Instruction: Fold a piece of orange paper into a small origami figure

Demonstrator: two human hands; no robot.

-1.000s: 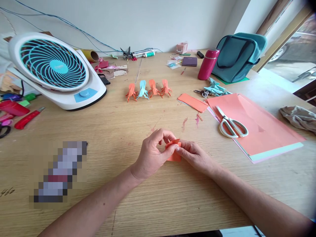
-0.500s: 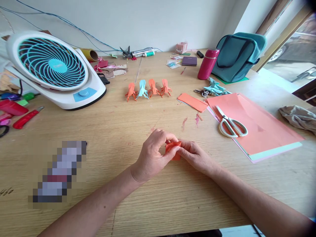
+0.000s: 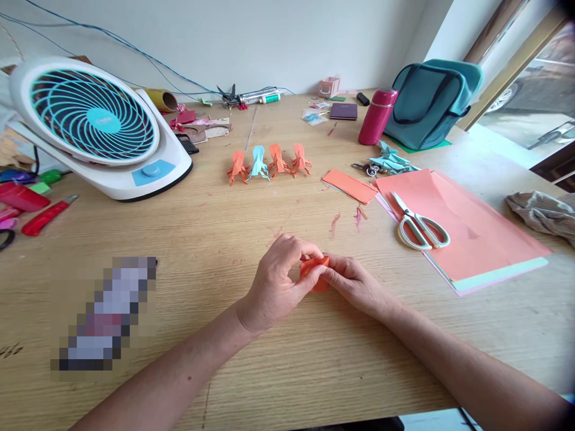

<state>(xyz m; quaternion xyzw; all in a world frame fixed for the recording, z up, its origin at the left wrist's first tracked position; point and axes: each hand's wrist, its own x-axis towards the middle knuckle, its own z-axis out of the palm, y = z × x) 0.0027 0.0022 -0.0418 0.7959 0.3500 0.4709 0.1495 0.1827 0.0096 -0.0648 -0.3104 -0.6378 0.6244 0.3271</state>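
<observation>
A small folded piece of orange paper (image 3: 315,266) lies between both hands on the wooden table (image 3: 269,359). My left hand (image 3: 278,281) is closed, its thumb and fingers pinching the paper from the left. From the right, my right hand (image 3: 354,284) pinches the same paper with its fingertips. Most of the paper is hidden by the fingers. Further back stands a row of folded paper figures (image 3: 268,161), three orange and one light blue.
White-handled scissors (image 3: 420,224) lie on a stack of orange paper sheets (image 3: 476,233) at the right. A smaller orange sheet (image 3: 350,185), a white-and-teal fan (image 3: 96,129), a red bottle (image 3: 376,117), a teal bag (image 3: 431,102) and a red cutter (image 3: 45,215) lie around.
The orange paper has been pressed smaller between the fingers; its raised flap is folded down. Both hands stay in place, closed more tightly together.
</observation>
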